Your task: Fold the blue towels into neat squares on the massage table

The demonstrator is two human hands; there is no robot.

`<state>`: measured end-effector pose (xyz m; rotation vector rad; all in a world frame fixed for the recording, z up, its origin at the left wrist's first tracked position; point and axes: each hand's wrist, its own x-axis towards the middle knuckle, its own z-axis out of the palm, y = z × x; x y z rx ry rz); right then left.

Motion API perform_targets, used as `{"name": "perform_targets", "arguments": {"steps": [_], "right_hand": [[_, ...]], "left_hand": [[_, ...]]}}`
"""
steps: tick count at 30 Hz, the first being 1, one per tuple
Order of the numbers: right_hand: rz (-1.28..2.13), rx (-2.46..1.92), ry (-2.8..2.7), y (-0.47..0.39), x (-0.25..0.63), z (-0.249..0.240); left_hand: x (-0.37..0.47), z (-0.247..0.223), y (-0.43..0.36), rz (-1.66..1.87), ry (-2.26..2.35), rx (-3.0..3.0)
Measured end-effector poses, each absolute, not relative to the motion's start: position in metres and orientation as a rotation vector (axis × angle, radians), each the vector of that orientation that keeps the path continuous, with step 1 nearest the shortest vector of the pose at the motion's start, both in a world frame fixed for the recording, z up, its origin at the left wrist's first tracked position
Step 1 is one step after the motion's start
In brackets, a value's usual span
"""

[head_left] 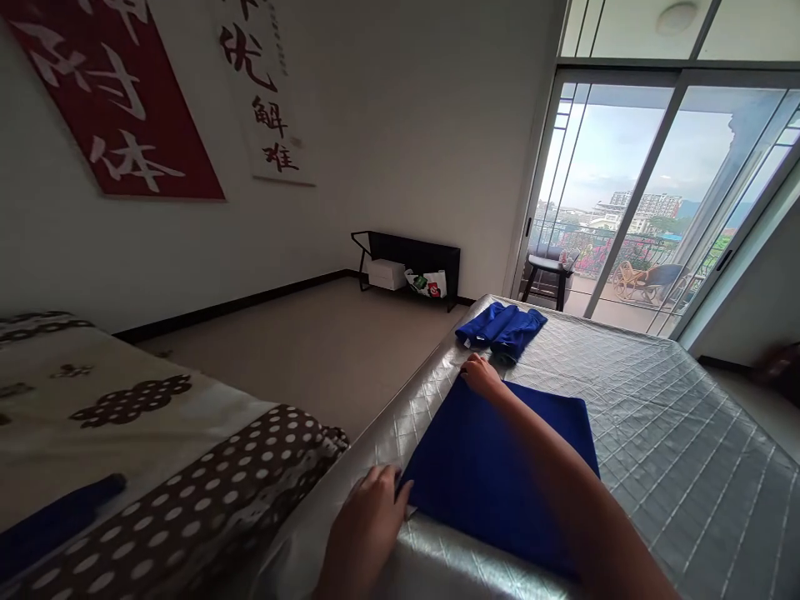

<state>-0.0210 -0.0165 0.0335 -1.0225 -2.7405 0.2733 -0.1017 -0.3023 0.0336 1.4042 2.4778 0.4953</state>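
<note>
A piece of blue cloth (481,467) lies flat, roughly square, on the silver quilted mattress (662,433). At its near left corner, my left hand (368,517) has the edge between thumb and fingers. My right hand (482,377) reaches across the cloth and is closed on its far left corner, with the forearm covering part of the right side. Just beyond that hand sits a bundle of folded blue cloth (503,327), apart from the fingers.
To the left is a bed with a dotted brown and cream cover (206,483), with dark blue fabric (62,517) on it. A low black bench (412,248) with a white box (386,273) and a bag beneath stands by the wall. Sliding glass doors (606,183) are at right.
</note>
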Motion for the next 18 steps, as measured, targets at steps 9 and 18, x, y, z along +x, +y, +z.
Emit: {"name": "perform_targets", "arguments": {"steps": [9,18], "right_hand": [[0.354,-1.071,-2.571,-0.037,0.008,0.067],[0.382,-0.837,-2.233,-0.073,0.142,0.146]], "left_hand": [[-0.109,0.025,-0.295,0.675,2.397,1.449],[-0.109,0.05,-0.297,1.068,2.418,1.64]]}}
